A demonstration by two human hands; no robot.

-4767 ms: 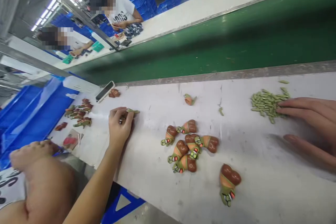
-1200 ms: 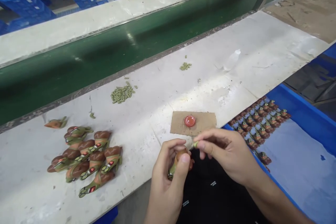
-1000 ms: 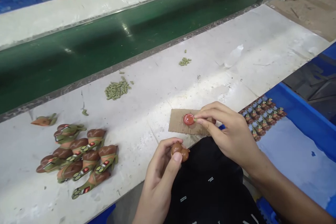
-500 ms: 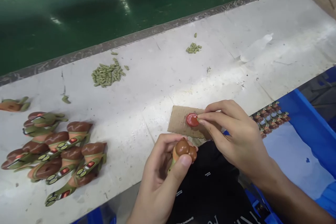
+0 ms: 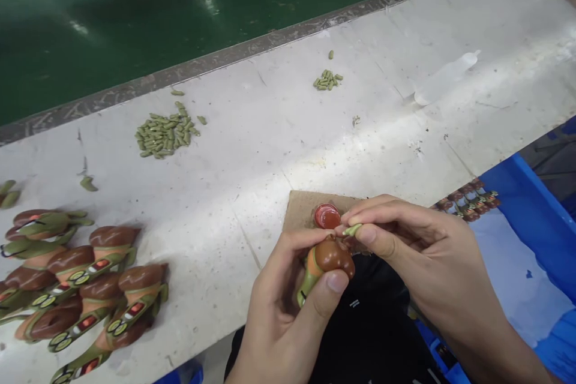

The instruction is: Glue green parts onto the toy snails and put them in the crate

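Note:
My left hand (image 5: 294, 300) is wrapped round a painted figurine (image 5: 330, 257) with a rounded brown back, an orange band and a green end. Between the thumb and fingertips of my right hand (image 5: 418, 252) is a small green piece (image 5: 352, 230), close beside the figurine's brown part; whether they touch I cannot tell. Just behind the fingertips, a shallow red cap (image 5: 327, 216) with glossy orange-red contents sits on a piece of cardboard (image 5: 297, 207). Similar figurines (image 5: 101, 291) lie in a cluster at the left of the white worktop.
A larger pile of green pieces (image 5: 164, 135) and a smaller one (image 5: 327, 80) lie on the worktop (image 5: 252, 132). A whitish translucent object (image 5: 445, 79) is farther right. Beside the table, a blue bin (image 5: 535, 210) holds rows of small figurines (image 5: 472, 199). A green surface (image 5: 135, 24) runs behind.
My right hand has moved from the red cap towards the figurine, with the green piece now visible in its fingers. My left hand still holds the figurine. The view has shifted slightly.

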